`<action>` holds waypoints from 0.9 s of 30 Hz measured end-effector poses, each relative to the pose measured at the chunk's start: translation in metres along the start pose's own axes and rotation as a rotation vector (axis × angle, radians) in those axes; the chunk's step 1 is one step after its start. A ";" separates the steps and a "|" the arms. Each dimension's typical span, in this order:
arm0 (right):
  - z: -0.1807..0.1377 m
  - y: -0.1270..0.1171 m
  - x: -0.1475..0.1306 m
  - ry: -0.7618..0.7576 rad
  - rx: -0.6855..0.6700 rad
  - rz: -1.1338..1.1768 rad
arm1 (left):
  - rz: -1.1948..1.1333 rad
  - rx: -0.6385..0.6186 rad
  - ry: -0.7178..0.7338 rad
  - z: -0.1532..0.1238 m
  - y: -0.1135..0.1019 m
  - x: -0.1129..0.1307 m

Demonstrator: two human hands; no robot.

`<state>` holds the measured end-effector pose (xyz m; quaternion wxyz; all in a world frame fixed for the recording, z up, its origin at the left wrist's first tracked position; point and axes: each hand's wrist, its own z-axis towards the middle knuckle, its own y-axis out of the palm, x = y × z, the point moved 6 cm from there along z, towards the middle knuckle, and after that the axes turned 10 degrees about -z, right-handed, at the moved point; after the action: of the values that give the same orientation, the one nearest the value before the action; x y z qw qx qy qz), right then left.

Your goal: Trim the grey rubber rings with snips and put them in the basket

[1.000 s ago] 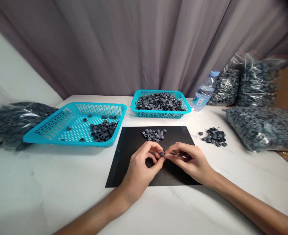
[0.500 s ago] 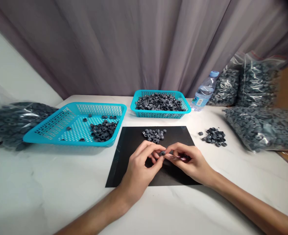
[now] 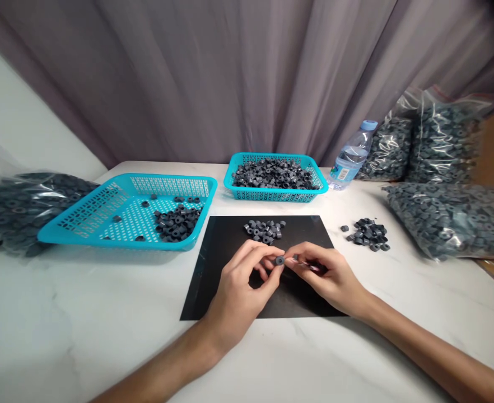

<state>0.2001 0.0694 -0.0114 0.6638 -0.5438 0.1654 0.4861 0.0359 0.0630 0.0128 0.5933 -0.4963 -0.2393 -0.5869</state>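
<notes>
Pinching the ring by its rim, the left hand has thumb and forefinger drawn in to that tiny width, its other fingers loosely curled behind! And the ring is up above the black mat, its hole facing the camera, right between the two hands. Over on the other side, the right hand brings bent fingertips in at the ring's edge; something pinkish lurks under those fingers, but I can't tell what it is, or how firmly it's held.

Now, how does this little one handle? Light, I'd judge, next to nothing in weight. Stiff enough to keep its shape, perhaps hard rubber or plastic, and hardly fragile. That dull skin should grip well, so slipping looks a small worry; being so tiny, though, it could roll or flick away. Best hold? Opposite sides of the outer wall, fingertips only, hole left bare, just as the left has it. Plenty like it in the pile just beyond!
</notes>
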 end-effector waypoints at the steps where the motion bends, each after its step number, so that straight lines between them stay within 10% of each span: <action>1: 0.000 0.000 0.000 -0.005 0.007 -0.008 | -0.007 -0.002 -0.013 0.000 0.000 0.000; 16: -0.005 -0.012 -0.017 -0.165 0.230 -0.261 | -0.678 0.047 -0.496 0.008 0.000 -0.023; 27: -0.005 -0.009 -0.014 -0.219 0.219 -0.340 | -0.849 0.101 -0.562 0.010 -0.003 -0.017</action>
<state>0.2028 0.0593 0.0023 0.8053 -0.4325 0.0504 0.4023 0.0331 0.0798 0.0028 0.2384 -0.4647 -0.5981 -0.6078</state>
